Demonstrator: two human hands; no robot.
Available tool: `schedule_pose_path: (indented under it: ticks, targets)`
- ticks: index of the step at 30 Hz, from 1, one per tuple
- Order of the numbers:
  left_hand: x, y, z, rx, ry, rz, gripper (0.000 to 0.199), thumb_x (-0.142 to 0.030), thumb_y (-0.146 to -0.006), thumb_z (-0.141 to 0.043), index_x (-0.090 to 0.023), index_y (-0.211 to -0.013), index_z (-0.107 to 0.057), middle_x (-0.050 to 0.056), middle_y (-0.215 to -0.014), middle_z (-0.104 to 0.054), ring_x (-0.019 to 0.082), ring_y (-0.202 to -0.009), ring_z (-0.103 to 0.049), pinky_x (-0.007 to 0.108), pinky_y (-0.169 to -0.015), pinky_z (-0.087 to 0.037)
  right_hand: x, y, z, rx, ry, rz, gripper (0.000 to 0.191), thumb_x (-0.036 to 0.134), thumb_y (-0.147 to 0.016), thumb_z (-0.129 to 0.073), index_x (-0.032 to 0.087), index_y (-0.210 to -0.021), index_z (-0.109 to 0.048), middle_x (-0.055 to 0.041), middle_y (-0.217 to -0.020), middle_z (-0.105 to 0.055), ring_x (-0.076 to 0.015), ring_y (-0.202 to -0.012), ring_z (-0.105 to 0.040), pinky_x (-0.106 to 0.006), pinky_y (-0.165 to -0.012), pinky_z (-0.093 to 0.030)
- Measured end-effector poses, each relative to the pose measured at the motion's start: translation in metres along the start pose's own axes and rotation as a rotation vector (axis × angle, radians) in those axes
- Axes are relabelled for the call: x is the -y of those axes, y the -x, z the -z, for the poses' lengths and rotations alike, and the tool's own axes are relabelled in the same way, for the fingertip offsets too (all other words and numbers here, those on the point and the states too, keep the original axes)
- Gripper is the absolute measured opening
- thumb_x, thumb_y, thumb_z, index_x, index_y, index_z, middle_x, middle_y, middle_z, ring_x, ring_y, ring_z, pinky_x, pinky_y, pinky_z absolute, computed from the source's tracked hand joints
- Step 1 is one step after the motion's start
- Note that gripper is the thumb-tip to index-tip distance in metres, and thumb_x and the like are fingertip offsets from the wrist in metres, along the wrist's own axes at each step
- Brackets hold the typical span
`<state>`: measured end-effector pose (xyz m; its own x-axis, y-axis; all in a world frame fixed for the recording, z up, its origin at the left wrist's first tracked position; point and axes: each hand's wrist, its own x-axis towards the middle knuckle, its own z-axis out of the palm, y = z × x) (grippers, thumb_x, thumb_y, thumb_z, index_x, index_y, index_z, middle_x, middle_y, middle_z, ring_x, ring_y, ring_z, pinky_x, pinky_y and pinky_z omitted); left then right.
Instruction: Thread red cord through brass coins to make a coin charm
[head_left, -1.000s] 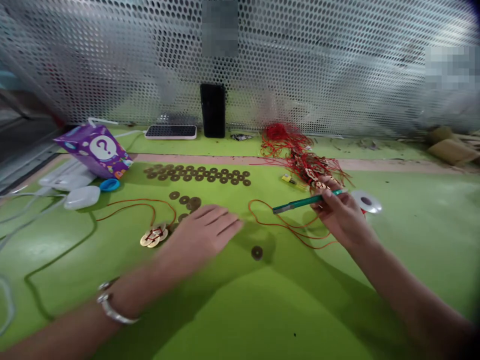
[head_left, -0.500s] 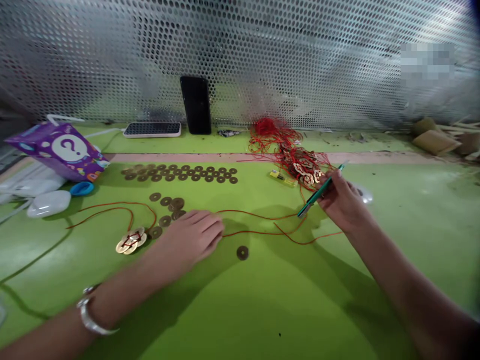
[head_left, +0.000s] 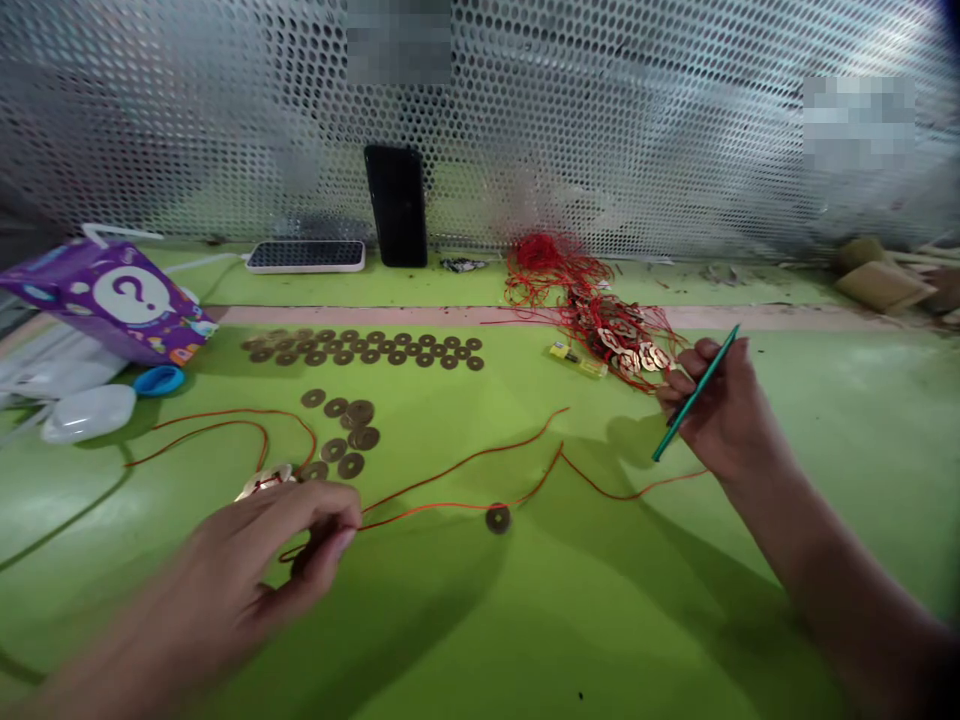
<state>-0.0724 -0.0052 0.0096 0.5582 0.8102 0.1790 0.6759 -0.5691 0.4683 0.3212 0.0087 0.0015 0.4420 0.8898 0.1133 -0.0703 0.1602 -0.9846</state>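
Observation:
My left hand (head_left: 289, 545) pinches a red cord (head_left: 450, 500) between thumb and fingers low on the green table (head_left: 525, 620). The cord runs right past a single dark coin (head_left: 497, 518) toward my right hand (head_left: 724, 410), which grips a green pen-like tool (head_left: 694, 395) pointing down and left. A tied bundle of brass coins (head_left: 264, 478) lies just above my left hand. Loose dark coins (head_left: 346, 440) sit beyond it, and rows of coins (head_left: 367, 348) lie farther back.
A pile of red cords with brass coin charms (head_left: 600, 315) lies at the back right beside a small yellow object (head_left: 576, 358). A purple box (head_left: 120, 300), white pouches (head_left: 86, 410) and a blue ring (head_left: 159, 380) are at left. A black phone (head_left: 396, 205) leans on the perforated wall.
My left hand pulled back toward me and closed on the red cord, drawing it left. My right hand moved slightly right and tilted the green tool more upright.

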Motion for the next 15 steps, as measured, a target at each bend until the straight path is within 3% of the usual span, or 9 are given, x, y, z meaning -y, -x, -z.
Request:
schedule_pose_path:
  ticks: [3, 6, 9, 11, 15]
  targets:
    - [-0.003, 0.001, -0.002, 0.006, 0.052, 0.036, 0.019, -0.031, -0.089, -0.035, -0.027, -0.081, -0.051, -0.004, -0.063, -0.059, 0.013, -0.054, -0.053, 0.025, -0.052, -0.042, -0.002, 0.011, -0.007, 0.099, 0.143, 0.031, 0.045, 0.066, -0.072, -0.066, 0.024, -0.073, -0.050, 0.0029, -0.064, -0.047, -0.0112, -0.048, -0.046, -0.024, -0.042, -0.038]
    - [-0.004, 0.000, -0.004, 0.041, 0.054, 0.025, 0.018, -0.030, -0.089, -0.034, -0.027, -0.082, -0.051, -0.005, -0.063, -0.059, 0.013, -0.053, -0.053, 0.025, -0.051, -0.041, -0.008, 0.018, -0.007, 0.182, 0.385, 0.080, 0.031, 0.052, -0.077, -0.069, 0.023, -0.078, -0.057, 0.0021, -0.061, -0.055, -0.0130, -0.048, -0.052, -0.024, -0.044, -0.042]
    - [-0.001, 0.001, -0.005, 0.044, 0.030, 0.001, 0.018, -0.027, -0.089, -0.035, -0.027, -0.085, -0.052, -0.005, -0.064, -0.060, 0.013, -0.053, -0.053, 0.025, -0.052, -0.041, -0.014, 0.018, -0.004, 0.290, 0.837, 0.285, 0.021, 0.042, -0.082, -0.066, 0.022, -0.086, -0.064, -0.0012, -0.067, -0.064, -0.0170, -0.056, -0.061, -0.029, -0.055, -0.051]
    - [0.002, 0.002, -0.005, 0.035, 0.008, -0.048, 0.017, -0.025, -0.090, -0.038, -0.028, -0.089, -0.054, -0.005, -0.067, -0.062, 0.013, -0.054, -0.054, 0.025, -0.053, -0.041, -0.018, 0.018, -0.004, 0.369, 1.058, 0.458, 0.018, 0.037, -0.087, -0.060, 0.021, -0.093, -0.065, -0.0050, -0.082, -0.068, -0.0212, -0.072, -0.065, -0.035, -0.068, -0.054]
    - [0.007, 0.005, -0.011, 0.006, -0.001, -0.181, 0.016, -0.022, -0.090, -0.044, -0.030, -0.098, -0.055, -0.005, -0.073, -0.065, 0.012, -0.056, -0.057, 0.023, -0.053, -0.041, -0.022, 0.028, -0.014, 0.518, 1.164, 0.685, 0.021, 0.029, -0.093, -0.052, 0.020, -0.109, -0.064, -0.0103, -0.106, -0.064, -0.0259, -0.101, -0.061, -0.042, -0.086, -0.051]
